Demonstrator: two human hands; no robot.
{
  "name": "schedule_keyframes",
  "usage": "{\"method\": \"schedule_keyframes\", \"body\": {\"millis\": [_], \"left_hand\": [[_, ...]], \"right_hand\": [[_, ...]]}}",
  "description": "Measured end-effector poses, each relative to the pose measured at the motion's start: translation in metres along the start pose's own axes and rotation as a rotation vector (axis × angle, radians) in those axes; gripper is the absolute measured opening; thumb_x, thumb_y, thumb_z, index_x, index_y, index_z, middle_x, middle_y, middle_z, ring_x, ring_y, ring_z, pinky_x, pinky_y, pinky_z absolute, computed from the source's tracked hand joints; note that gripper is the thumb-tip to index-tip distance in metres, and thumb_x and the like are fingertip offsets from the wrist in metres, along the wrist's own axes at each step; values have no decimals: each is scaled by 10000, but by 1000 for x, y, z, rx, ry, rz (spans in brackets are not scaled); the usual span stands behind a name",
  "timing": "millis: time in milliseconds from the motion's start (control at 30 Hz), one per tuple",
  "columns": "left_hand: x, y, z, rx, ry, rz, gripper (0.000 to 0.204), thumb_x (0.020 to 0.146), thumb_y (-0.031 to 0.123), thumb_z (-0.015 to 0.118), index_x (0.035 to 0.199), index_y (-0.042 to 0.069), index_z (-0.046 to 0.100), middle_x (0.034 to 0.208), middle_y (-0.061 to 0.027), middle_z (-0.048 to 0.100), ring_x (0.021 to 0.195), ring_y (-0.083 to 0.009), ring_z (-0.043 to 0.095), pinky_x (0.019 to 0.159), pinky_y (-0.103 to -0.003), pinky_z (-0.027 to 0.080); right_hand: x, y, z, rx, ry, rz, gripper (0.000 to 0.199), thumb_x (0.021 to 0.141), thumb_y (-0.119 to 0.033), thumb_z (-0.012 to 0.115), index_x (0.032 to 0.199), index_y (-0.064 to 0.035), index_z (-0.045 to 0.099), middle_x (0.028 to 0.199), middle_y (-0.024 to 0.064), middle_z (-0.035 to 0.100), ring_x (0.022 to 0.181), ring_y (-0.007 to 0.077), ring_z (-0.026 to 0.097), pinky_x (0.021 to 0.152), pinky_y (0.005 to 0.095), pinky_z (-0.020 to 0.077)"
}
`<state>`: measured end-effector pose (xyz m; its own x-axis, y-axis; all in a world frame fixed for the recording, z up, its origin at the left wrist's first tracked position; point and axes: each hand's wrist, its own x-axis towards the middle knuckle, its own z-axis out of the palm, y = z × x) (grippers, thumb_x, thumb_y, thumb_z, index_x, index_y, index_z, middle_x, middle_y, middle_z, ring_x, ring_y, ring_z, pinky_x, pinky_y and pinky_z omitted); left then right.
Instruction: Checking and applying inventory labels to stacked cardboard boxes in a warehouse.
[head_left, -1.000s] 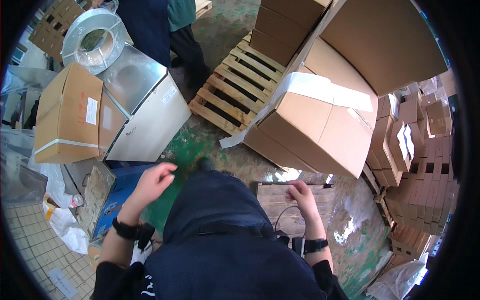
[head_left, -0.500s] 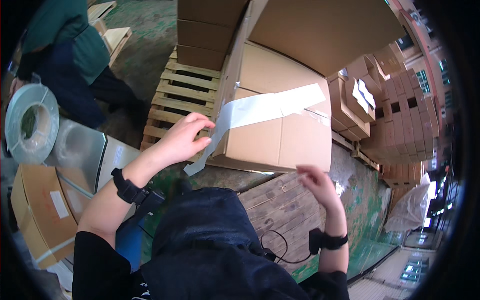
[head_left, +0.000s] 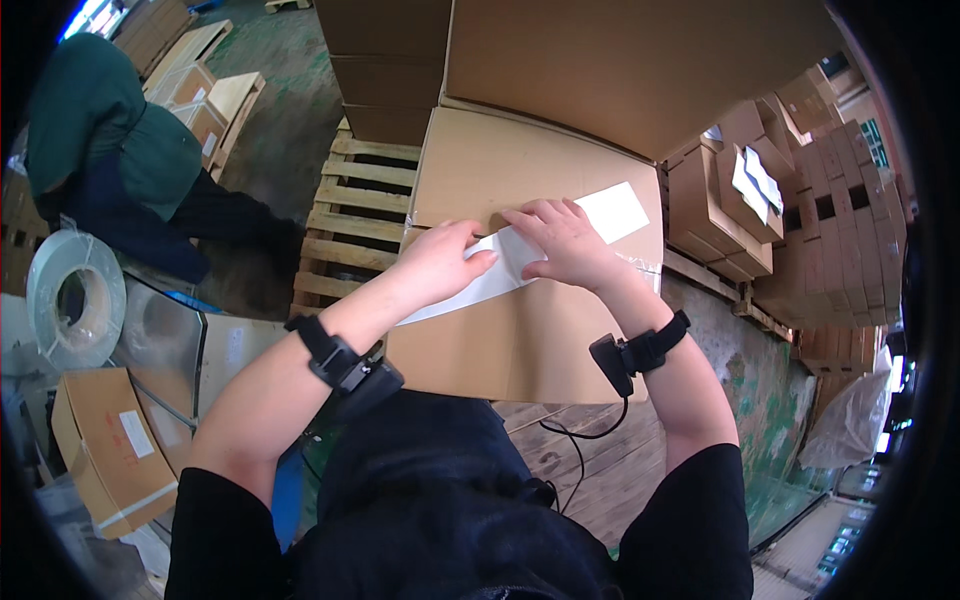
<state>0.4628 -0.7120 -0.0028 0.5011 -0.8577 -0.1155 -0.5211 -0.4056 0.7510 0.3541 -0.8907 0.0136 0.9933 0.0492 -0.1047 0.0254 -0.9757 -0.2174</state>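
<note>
Upper left on my feed, I see a person (head_left: 140,160) in a dark green top and dark trousers. Just below sits a pale ring-shaped coil (head_left: 85,350), and below that I spot a cardboard box (head_left: 110,450) with a white label. Up the middle, I'm looking at a slatted wooden pallet (head_left: 350,257) with brown cartons (head_left: 390,80) at its far end. Swinging my eye right: white papers (head_left: 750,185) lying on boxes, tall stacked cartons (head_left: 835,230), bunched clear plastic (head_left: 850,420), and green-patched floor (head_left: 740,400) near wooden boards (head_left: 620,455).
</note>
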Motion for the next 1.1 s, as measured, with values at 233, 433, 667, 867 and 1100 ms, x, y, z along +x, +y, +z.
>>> {"method": "schedule_keyframes", "body": {"millis": [233,433,667,867,1100], "left_hand": [[6,8,7,24,-61,-114,266,819,294,539,834,32,585,740,-151,600,694,-314,577,597,-382,437],[-66,22,-36,-93,124,-10,219,822,240,524,749,39,571,687,-151,574,638,-324,555,546,-388,414],[-210,47,-68,-537,634,-217,229,861,201,536,745,5,550,615,-10,519,574,-66,473,513,-234,380],[-407,36,-61,-833,1547,-221,195,858,264,549,770,95,507,647,24,479,572,-75,475,528,-217,382],[-653,79,-48,-1002,2303,-75,205,907,232,465,746,107,442,556,39,345,446,-74,322,523,-172,308]], "right_hand": [[15,10,-3,125,-84,-104,491,635,-254,714,1053,-71,530,1043,116,511,1011,283,480,873,386,379],[21,-46,-20,828,-209,-60,203,787,-213,621,907,-52,590,723,105,596,644,204,576,612,313,458],[33,-181,-49,1116,-238,-352,119,820,-138,612,843,-23,589,684,34,561,617,78,521,546,225,416],[27,-309,-43,1207,-164,-476,63,827,-97,594,842,-48,557,724,-3,560,619,61,509,535,194,395],[-11,-482,30,670,-799,-889,416,773,-76,637,1162,-74,488,770,14,546,709,59,500,614,191,402]]}}
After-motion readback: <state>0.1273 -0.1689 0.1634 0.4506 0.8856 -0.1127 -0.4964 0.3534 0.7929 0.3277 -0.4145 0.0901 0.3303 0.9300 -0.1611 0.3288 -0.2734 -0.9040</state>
